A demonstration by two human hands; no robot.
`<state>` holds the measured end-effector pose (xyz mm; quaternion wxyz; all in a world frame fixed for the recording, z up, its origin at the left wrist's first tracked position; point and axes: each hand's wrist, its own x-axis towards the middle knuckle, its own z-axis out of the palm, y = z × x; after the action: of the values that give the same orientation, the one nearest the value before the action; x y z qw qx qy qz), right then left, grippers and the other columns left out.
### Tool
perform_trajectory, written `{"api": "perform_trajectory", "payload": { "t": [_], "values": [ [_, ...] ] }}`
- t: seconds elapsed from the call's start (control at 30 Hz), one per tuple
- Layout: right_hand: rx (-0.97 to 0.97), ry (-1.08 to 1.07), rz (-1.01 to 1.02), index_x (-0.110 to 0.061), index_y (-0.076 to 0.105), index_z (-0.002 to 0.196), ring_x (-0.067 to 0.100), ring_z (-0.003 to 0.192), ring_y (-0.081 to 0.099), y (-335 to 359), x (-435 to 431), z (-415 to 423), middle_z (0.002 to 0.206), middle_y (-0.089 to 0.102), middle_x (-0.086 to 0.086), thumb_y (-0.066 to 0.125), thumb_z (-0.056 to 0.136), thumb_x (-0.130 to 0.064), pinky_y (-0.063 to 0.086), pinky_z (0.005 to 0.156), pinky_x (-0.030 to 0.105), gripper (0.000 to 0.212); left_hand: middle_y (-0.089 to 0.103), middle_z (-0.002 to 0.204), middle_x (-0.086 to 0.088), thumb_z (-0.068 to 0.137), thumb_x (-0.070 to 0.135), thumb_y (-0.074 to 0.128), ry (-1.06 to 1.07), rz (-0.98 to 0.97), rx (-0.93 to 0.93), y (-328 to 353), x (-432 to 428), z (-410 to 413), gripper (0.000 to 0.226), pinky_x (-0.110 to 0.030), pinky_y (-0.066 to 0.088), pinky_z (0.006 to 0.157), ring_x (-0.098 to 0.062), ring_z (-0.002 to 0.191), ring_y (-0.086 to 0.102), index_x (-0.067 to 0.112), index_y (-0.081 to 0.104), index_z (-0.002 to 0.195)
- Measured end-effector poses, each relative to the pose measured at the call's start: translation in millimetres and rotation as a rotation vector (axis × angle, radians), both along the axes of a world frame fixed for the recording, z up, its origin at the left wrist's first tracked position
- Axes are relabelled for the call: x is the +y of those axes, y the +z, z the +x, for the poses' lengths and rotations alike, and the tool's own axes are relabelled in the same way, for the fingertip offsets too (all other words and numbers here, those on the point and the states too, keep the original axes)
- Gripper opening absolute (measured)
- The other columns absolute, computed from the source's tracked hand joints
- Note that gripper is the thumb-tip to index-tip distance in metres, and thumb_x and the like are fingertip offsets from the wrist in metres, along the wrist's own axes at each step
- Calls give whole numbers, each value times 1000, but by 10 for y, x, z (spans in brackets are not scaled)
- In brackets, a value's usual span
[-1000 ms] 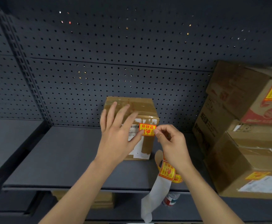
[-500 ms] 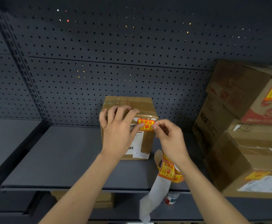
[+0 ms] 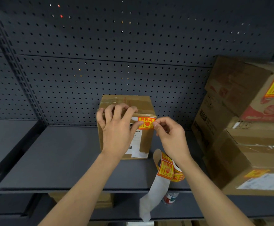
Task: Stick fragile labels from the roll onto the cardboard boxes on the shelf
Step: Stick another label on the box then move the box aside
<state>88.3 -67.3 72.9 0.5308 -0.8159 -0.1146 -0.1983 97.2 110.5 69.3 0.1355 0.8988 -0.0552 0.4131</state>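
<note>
On the grey shelf (image 3: 51,160), near its back edge, stands a small cardboard box (image 3: 147,111). The left hand (image 3: 118,131) grips its top, thumb on the fragile label (image 3: 146,123); the right hand (image 3: 170,136) pinches the label's right edge, label roll (image 3: 168,170) dangling beneath.

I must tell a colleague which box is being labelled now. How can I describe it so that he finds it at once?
On the dark shelf before the pegboard wall, one small cardboard box stands alone, left of the stacked boxes. Both hands press a fragile label on its front top corner.
</note>
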Motion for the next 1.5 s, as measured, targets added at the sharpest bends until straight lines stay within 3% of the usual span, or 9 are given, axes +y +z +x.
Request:
{"api": "perform_trajectory", "payload": {
  "t": [0.13,0.33,0.53,0.77,0.97,1.07,1.13,1.3,1.5],
  "values": [
    [-36,-57,-48,-21,70,91,3,75,63,-13,2,-2,78,67,-13,65,96,-22,48,68,17,7,62,118,0,86,53,70,-2,0,-13,-3,-3,-1,36,-56,26,108,-33,118,52,30,65,113],
    [-188,-163,-306,-19,68,94,9,76,62,-7,-10,-26,87,66,-8,65,96,-27,55,66,34,9,61,119,1,87,53,69,-3,-2,-4,1,-6,-9,35,-55,26,108,-33,119,52,31,66,113],
    [-224,-212,-431,-22,66,94,9,73,60,31,-18,-46,87,64,-8,64,96,-32,56,61,36,10,61,119,1,86,54,70,-3,-4,3,3,-8,-12,36,-55,27,108,-33,120,52,31,66,113],
    [-139,-144,-314,-24,64,105,6,81,62,22,-123,4,91,64,-10,66,93,-38,57,71,38,19,61,119,1,85,56,68,4,-6,18,15,-13,-20,38,-55,27,108,-33,121,51,31,66,113],
    [-133,12,-281,-31,57,134,3,99,58,107,-150,79,114,59,-10,65,95,-34,51,83,22,40,62,116,1,87,58,64,-1,-30,-17,2,-22,-7,37,-54,25,108,-32,118,52,30,68,110],
    [-164,40,-289,-23,63,131,7,108,60,98,-117,174,121,62,-5,65,95,-30,53,93,29,36,63,114,1,89,56,64,-1,-42,-45,-15,-23,3,34,-54,25,108,-32,116,53,30,69,110],
    [-189,29,-267,-18,68,124,4,103,61,64,-101,213,118,64,-3,67,95,-27,55,89,31,31,63,112,1,90,55,65,0,-45,-59,-23,-23,13,32,-54,26,108,-32,115,53,30,69,109],
    [-231,1,-231,-15,71,120,-9,92,59,6,-87,240,113,67,-1,69,93,-23,50,78,11,28,63,110,1,91,57,64,-2,-45,-68,-42,-12,42,33,-54,27,107,-32,113,53,30,70,108],
    [-107,91,-238,-21,61,132,3,97,63,-61,-125,221,116,64,-5,75,88,-22,51,82,11,46,64,117,-3,87,63,65,-10,104,-109,-141,69,46,46,-57,29,107,-34,114,55,25,68,114]
  ]
}}
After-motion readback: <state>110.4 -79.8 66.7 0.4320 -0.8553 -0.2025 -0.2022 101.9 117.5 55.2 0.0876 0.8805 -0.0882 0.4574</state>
